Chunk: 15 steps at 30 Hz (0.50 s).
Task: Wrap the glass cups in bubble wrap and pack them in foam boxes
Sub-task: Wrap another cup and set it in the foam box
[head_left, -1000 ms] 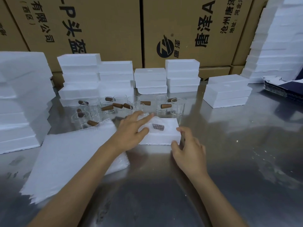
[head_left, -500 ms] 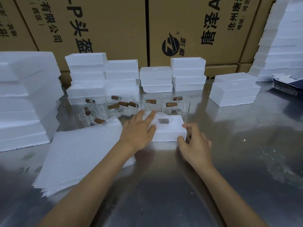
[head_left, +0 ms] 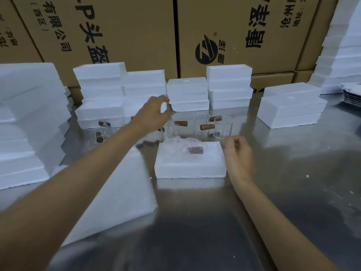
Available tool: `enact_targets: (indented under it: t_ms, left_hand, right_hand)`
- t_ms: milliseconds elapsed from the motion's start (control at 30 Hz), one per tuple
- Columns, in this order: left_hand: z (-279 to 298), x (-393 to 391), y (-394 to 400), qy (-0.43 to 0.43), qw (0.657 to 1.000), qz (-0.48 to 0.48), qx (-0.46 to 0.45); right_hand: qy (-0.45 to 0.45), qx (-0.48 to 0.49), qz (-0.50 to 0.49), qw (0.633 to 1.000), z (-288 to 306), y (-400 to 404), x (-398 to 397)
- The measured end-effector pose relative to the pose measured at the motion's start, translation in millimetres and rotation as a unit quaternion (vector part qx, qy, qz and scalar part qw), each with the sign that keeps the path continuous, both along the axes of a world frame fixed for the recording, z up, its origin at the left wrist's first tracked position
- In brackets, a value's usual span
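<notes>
I see the wrapped cup (head_left: 187,151) lying in the open foam box (head_left: 190,163) at the counter's (head_left: 293,192) middle. My left hand (head_left: 152,114) reaches far toward the foam stacks (head_left: 144,89), probably for a lid, fingers curled around nothing. My right hand (head_left: 238,153) hovers beside the box, loosely curled, empty
</notes>
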<state>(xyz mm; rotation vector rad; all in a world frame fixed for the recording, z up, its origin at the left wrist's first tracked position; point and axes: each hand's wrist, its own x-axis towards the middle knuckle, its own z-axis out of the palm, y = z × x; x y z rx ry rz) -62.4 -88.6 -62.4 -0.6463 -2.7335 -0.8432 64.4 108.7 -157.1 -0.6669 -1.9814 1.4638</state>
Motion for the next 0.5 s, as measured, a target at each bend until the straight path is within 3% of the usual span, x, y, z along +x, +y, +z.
enact_targets:
  t_ms: [300, 500]
  left_hand:
    - [13, -138, 77, 0.056, 0.985, 0.011, -0.160]
    - [-4, -180, 123, 0.091, 0.968, 0.058, -0.228]
  right_hand:
    - [-0.009, -0.017, -0.041, 0.999, -3, 5, -14]
    - [-0.004, -0.019, -0.021, 1.000, -5, 8, -18]
